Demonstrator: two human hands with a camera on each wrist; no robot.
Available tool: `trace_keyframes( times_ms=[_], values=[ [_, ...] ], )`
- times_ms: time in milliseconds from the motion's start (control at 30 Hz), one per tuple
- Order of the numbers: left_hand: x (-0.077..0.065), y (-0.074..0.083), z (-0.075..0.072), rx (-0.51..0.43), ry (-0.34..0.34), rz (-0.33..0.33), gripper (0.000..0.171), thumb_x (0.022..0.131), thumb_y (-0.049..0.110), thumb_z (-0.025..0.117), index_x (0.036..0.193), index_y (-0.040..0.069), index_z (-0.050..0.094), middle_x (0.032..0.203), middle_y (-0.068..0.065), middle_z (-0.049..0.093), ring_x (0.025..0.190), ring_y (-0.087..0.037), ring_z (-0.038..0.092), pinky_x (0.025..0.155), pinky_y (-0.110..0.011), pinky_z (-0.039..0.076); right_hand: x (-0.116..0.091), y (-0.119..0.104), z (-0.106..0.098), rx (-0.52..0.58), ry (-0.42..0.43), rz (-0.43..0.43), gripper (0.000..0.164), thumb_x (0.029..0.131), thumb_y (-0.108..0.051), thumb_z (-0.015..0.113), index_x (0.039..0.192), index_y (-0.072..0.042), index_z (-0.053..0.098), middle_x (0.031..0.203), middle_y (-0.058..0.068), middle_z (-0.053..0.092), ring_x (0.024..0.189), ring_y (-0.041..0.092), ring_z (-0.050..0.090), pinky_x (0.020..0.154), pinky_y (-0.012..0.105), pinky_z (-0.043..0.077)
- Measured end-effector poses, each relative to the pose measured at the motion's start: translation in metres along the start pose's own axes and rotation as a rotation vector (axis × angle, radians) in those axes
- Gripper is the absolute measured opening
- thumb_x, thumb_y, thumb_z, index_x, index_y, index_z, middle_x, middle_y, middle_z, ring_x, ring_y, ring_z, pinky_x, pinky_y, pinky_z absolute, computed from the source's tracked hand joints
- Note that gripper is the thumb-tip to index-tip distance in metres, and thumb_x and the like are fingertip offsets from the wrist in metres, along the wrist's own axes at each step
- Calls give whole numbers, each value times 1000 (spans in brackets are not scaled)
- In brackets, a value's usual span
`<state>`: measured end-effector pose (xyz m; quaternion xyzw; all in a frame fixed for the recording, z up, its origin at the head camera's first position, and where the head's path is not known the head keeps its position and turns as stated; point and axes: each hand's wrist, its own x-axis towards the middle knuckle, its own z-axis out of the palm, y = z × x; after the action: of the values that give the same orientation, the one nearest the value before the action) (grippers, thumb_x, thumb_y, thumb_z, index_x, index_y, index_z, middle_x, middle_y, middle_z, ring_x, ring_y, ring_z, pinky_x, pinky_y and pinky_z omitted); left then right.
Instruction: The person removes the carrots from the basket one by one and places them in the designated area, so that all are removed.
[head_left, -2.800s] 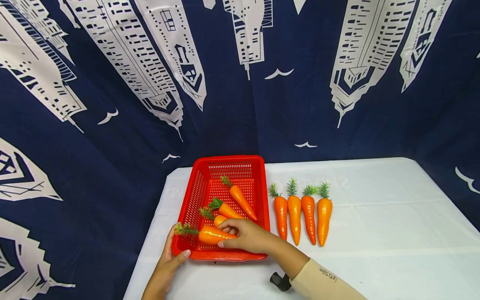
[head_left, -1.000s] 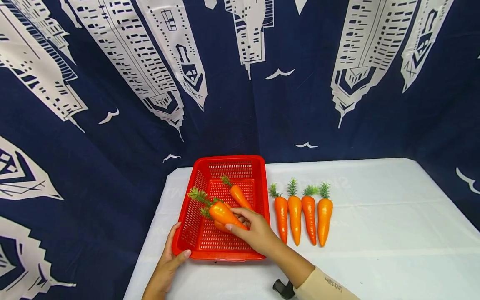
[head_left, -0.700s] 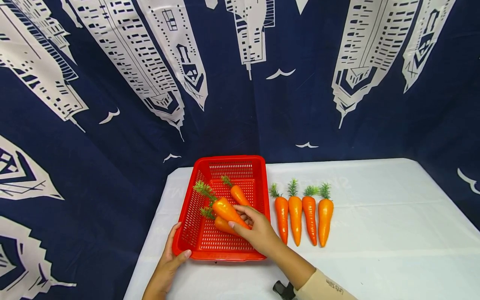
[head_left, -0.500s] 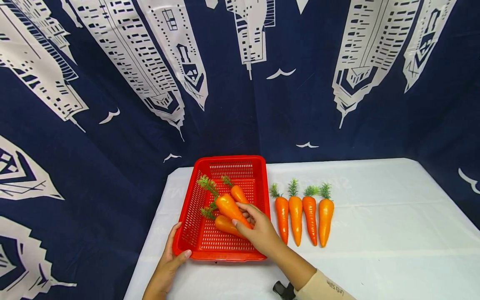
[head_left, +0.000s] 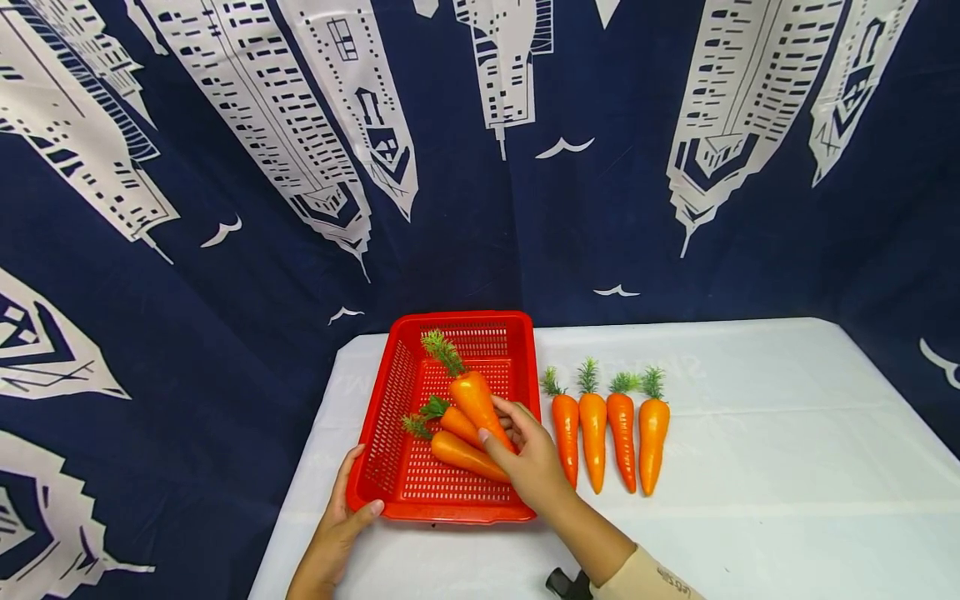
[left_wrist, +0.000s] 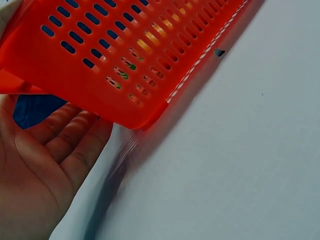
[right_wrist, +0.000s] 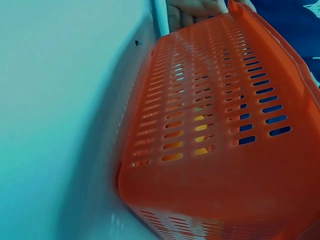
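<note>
Seven carrots can be seen: four on the white table [head_left: 750,450], two lying in the basket and one in a hand. There is one red basket [head_left: 450,511]. The right hand [head_left: 531,454] pinches the held carrot [head_left: 474,398] between thumb and fingers, over the inside of the basket. That carrot is slanted, with its leafy top to the far left and its thin tip to the near right. The left hand [head_left: 339,521] grips the basket's near left corner. The two basket carrots [head_left: 468,457] have their leaves to the left and slant to the near right. The four table carrots [head_left: 593,442] lie in a row right of the basket, leaves far, tips near.
</note>
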<state>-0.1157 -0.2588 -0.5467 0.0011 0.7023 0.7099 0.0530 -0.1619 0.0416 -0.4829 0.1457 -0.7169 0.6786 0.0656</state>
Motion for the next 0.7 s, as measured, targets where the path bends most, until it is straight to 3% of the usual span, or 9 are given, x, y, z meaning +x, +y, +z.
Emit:
trace_keyframes(
  times_ms=[533, 700],
  values=[
    [1, -1, 0, 11, 8, -6, 85, 94, 6, 63, 160, 33, 17, 164, -3, 15, 135, 1, 39, 103, -12, 38, -4, 1, -3, 86, 144, 13, 47, 96, -13, 69, 141, -10, 56, 122, 9, 60, 103, 15, 59, 87, 17, 52],
    [0, 0, 0, 25, 20, -14, 85, 94, 6, 63, 160, 33, 18, 163, -3, 15, 134, 3, 38, 102, -11, 37, -8, 0, -5, 108, 182, 38, 47, 96, -13, 69, 141, -12, 55, 121, 7, 60, 102, 12, 61, 88, 17, 53]
  ],
)
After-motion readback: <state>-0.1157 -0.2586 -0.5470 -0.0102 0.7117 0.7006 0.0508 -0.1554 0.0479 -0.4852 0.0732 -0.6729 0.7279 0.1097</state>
